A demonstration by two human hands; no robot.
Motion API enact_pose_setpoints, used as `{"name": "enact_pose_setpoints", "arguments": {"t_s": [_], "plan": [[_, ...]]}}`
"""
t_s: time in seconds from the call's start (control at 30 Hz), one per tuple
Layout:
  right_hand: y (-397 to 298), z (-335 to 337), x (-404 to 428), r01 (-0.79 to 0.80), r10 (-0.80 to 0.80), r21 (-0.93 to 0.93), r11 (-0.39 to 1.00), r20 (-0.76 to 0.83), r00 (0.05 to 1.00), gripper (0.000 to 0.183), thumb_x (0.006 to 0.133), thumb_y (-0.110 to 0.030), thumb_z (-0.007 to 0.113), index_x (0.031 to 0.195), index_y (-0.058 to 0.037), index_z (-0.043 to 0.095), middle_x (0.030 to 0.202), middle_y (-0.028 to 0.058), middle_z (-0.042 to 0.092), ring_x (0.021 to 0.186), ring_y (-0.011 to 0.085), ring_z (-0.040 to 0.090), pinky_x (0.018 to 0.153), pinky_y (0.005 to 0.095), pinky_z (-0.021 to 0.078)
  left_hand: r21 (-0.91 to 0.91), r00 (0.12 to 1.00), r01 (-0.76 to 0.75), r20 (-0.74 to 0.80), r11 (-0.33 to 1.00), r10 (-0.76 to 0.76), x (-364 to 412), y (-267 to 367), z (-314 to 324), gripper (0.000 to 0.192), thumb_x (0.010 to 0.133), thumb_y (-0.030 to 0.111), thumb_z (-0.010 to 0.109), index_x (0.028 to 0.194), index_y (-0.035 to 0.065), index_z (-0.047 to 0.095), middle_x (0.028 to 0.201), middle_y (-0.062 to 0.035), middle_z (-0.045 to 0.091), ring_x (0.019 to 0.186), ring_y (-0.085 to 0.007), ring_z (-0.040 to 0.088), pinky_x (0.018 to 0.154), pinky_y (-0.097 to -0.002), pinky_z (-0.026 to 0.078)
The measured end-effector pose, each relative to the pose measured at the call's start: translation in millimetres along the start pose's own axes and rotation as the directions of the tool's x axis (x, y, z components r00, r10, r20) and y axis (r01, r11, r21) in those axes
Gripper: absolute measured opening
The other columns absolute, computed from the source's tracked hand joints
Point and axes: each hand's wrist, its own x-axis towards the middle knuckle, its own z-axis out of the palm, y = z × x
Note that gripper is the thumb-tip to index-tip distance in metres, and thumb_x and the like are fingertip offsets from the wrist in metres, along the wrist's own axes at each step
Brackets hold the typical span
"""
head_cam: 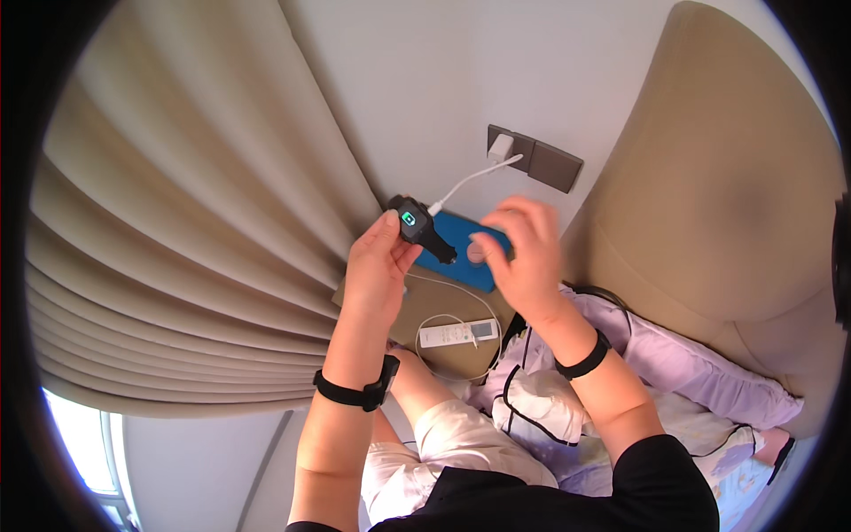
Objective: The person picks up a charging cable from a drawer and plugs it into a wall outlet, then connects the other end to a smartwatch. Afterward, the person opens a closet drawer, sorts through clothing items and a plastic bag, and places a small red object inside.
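Observation:
My left hand [379, 256] holds a black smartwatch [413, 219] whose small screen shows a green battery symbol. The watch's dark strap hangs down to the right. A white charging cable [465, 185] runs from beside the watch to a white plug adapter [500, 147] in the grey wall socket. Slightly blurred, my right hand [525, 249] is raised over the right part of a blue box or case [459, 233], fingers curled and apart, with nothing seen in it. A small round pink item [475, 253] lies on the blue surface close to my right thumb.
Below the blue item, a white remote control [459, 333] and a loop of thin white cable [492, 309] lie on a tan bedside table [425, 302]. A beige curtain [199, 199] hangs at the left. At the right are a padded headboard [705, 219] and lilac bedding [698, 359].

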Motion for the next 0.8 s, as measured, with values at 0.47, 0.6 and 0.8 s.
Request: {"name": "enact_pose_setpoints", "arguments": {"t_s": [0.47, 0.6, 0.8], "plan": [[34, 8, -4, -0.583, 0.489, 0.594, 0.554, 0.335, 0.806, 0.031, 0.085, -0.012, 0.068, 0.112, -0.0014, 0.059, 0.086, 0.0037, 0.062, 0.078, 0.0117, 0.056, 0.075, 0.0249, 0.0455, -0.29, 0.995, 0.091, -0.014, 0.953, -0.099, 48, -6, 41, 0.016, 0.093, 0.018, 0.06, 0.105, 0.0071, 0.06, 0.097, -0.0023, 0.065, 0.09, -0.0114, 0.062, 0.08, -0.0232, 0.052], [41, 6, -13, -0.562, 0.479, 0.508, 0.652, 0.298, 0.826, 0.029, 0.085, -0.013, 0.069, 0.111, -0.0034, 0.059, 0.094, 0.0052, 0.059, 0.081, 0.0126, 0.054, 0.075, 0.0265, 0.0464, -0.324, 0.987, 0.155, 0.022, 0.933, -0.157, 42, -15, 18, 0.015, 0.09, 0.019, 0.064, 0.102, 0.0096, 0.062, 0.096, 0.0004, 0.065, 0.089, -0.0103, 0.061, 0.078, -0.0224, 0.05], [45, 4, 21, -0.369, 0.458, 0.428, 0.825, -0.125, 0.88, 0.031, 0.083, -0.006, 0.063, 0.113, -0.0087, 0.06, 0.113, 0.008, 0.059, 0.092, 0.0241, 0.055, 0.078, 0.0329, 0.0472, -0.086, 0.996, 0.085, -0.022, 0.993, -0.087, 31, 4, -30, 0.027, 0.089, 0.021, 0.064, 0.113, 0.0098, 0.063, 0.094, 0.0029, 0.066, 0.086, -0.0046, 0.059, 0.071, -0.0185, 0.047]]}}
